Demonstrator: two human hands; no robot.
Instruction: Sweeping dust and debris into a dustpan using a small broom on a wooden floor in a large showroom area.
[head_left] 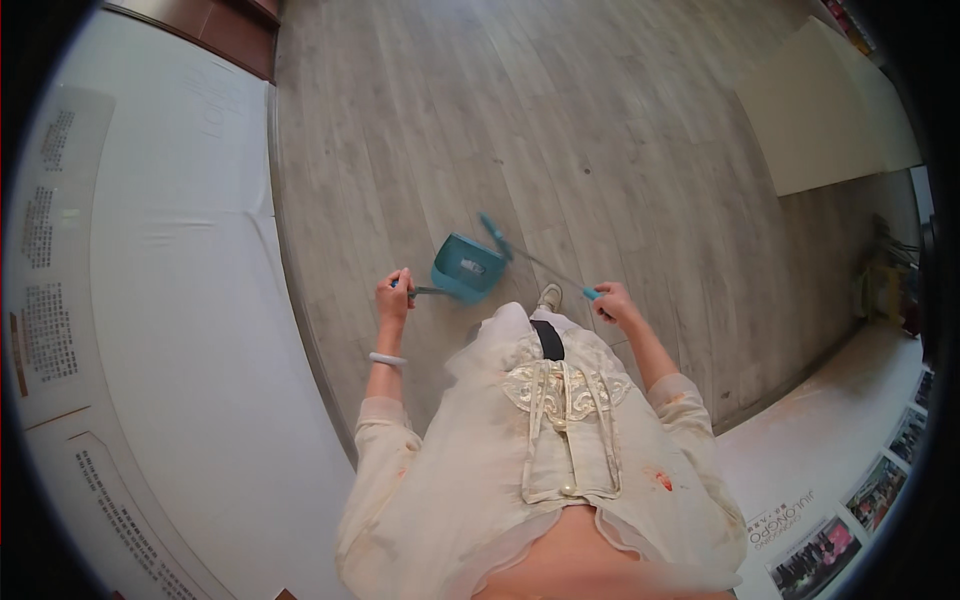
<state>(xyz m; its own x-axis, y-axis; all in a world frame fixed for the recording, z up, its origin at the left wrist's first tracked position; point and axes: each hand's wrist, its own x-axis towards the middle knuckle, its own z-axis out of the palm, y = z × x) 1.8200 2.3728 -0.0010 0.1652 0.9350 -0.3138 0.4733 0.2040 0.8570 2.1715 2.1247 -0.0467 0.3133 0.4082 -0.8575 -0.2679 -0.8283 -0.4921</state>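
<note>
My left hand (395,293) is closed round the handle of a teal dustpan (455,252), which is low over the wood-look floor in front of me. Whether the pan touches the floor I cannot tell. A small pale patch shows inside it; a label or a scrap, I cannot make out which. On the right, my right hand (614,303) grips the teal end of a small broom (494,236) with a thin grey pole. Its teal head, slightly blurred, lies against or just beside the pan's right rim.
Grey-brown plank floor (420,130) stretches ahead. A white printed wall panel (180,230) runs along the left. At the far right a beige board (820,110) stands, with assorted items (885,285) nearer. A white panel with photos (815,560) is at the lower right. My shoe (549,295) shows below the broom.
</note>
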